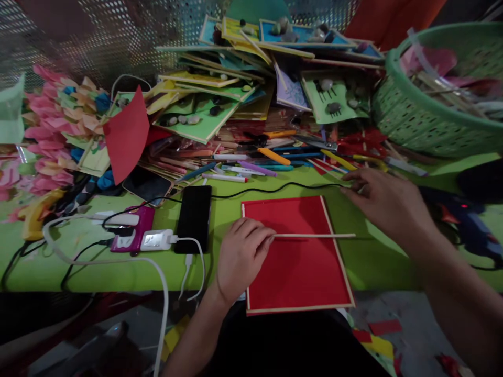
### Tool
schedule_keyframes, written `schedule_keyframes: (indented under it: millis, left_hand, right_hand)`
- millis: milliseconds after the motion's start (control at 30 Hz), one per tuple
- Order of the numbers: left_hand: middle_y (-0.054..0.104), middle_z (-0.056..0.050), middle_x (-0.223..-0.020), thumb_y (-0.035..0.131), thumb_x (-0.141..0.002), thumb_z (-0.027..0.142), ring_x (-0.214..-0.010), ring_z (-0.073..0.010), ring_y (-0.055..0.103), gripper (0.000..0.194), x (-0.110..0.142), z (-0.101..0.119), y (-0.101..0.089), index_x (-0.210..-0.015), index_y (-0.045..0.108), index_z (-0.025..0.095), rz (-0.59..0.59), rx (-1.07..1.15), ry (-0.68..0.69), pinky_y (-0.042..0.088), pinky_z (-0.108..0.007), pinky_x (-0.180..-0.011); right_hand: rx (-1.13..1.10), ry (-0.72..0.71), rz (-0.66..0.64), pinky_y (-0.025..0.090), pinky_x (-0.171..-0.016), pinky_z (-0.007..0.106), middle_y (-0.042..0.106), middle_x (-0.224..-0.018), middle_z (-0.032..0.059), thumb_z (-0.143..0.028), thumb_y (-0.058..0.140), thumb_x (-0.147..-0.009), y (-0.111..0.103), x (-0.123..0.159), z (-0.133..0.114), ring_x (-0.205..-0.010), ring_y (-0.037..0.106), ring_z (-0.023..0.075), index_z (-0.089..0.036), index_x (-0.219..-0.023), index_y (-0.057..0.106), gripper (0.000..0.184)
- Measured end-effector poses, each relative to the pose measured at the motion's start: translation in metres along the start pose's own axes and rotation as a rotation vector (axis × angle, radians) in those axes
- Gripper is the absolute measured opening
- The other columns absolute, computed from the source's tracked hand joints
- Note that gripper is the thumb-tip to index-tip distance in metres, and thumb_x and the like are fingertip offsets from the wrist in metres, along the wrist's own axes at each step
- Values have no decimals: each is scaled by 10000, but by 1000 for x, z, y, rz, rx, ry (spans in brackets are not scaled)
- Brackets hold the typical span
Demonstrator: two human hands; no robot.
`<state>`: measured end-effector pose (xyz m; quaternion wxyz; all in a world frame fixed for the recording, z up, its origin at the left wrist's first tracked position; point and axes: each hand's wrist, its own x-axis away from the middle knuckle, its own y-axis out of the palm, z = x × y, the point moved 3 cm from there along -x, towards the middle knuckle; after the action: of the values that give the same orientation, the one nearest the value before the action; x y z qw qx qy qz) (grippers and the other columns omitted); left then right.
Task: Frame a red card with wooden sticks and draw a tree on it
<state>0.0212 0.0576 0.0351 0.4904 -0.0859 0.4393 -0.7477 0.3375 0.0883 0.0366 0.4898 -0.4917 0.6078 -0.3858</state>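
A red rectangular board (299,277) lies at the table's front edge, with pale wooden strips along its left, right and bottom sides. My left hand (244,251) rests over the board's left side and pinches one end of a thin wooden stick (314,235). This stick stretches rightward across the board, and its free end passes the right strip. Beyond the board's upper right corner, my right hand (379,201) hovers with fingers loosely curled and apart, close to loose sticks and a yellow-handled tool (371,159). I see nothing held in it.
Framed coloured cards with pebbles (208,112) pile up behind pens and sticks. A green basket (440,123) stands back right, a blue glue gun (467,222) at right. Left are a black phone (194,220), a purple power strip (144,225), cables and a yellow glue gun (41,212).
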Motion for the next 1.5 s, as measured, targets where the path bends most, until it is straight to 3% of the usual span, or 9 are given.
schedule_keyframes:
  millis: [100,200,333,500,633,733,867,1167,1500]
  left_hand:
    - [709,-41,-960,622,-1039,174,-939,-222,628,111,0,1,1,-1047,732,184,21,-46,8,514,-372,-870]
    - [710,-39,-954,629,-1035,180,-939,-229,630,104,-1,2,1,-1051,732,187,25,-104,5,505,-384,-875]
    - [717,-39,-953,621,-1043,196,-942,-226,643,110,-5,6,0,-1050,730,189,44,-121,8,512,-384,-877]
    - [738,-29,-969,621,-1051,218,-954,-215,662,113,-6,8,-6,-1074,731,206,99,-105,14,538,-379,-901]
    - [734,-74,-1196,631,-1045,222,-1125,-239,669,263,2,1,-12,-1307,651,209,219,-102,-148,552,-418,-1018]
    - [735,-82,-1190,610,-1041,176,-1137,-233,680,209,10,-4,-14,-1246,640,198,271,-98,-218,567,-412,-1027]
    - [764,-66,-1177,596,-1036,141,-1119,-218,707,151,15,-8,-10,-1145,680,204,223,-106,-175,584,-400,-1027]
    - [766,-63,-1296,582,-1046,157,-1198,-223,705,228,17,-15,-4,-1229,711,202,159,-117,-172,590,-438,-1076]
    - [763,-60,-1300,605,-1037,158,-1202,-229,704,234,15,-14,-6,-1243,710,192,127,-139,-178,583,-432,-1090]
  right_hand:
    - [-81,-135,112,489,-678,337,757,-931,51,-363,587,-1000,-24,15,-15,-805,721,231,-223,-1065,728,209]
    - [-193,-365,72,527,-761,318,752,-1018,42,-302,596,-1043,-37,30,-39,-869,733,196,-244,-1098,737,162]
    - [-221,-618,-49,532,-766,331,739,-1075,50,-235,585,-1053,-30,43,-66,-911,727,200,-241,-1153,724,171]
    - [-169,-779,-13,528,-742,378,769,-1016,62,-155,539,-1052,-18,35,-79,-877,728,235,-195,-1072,704,171]
    - [-198,-718,19,532,-710,372,768,-976,75,-231,514,-1079,-18,12,-77,-851,739,235,-175,-1026,718,217]
    - [-208,-698,33,540,-709,363,771,-970,66,-274,528,-1079,-15,-4,-77,-840,747,226,-185,-1016,726,226]
    - [-237,-709,17,542,-676,357,776,-964,57,-277,513,-1076,-4,-13,-82,-816,754,224,-205,-1007,741,248]
    - [-217,-699,-40,577,-657,389,803,-945,74,-323,412,-1093,12,-18,-86,-797,773,253,-220,-973,771,393]
    - [-216,-736,-42,530,-672,364,754,-988,69,-257,520,-1072,23,-16,-79,-826,744,235,-185,-1025,753,249]
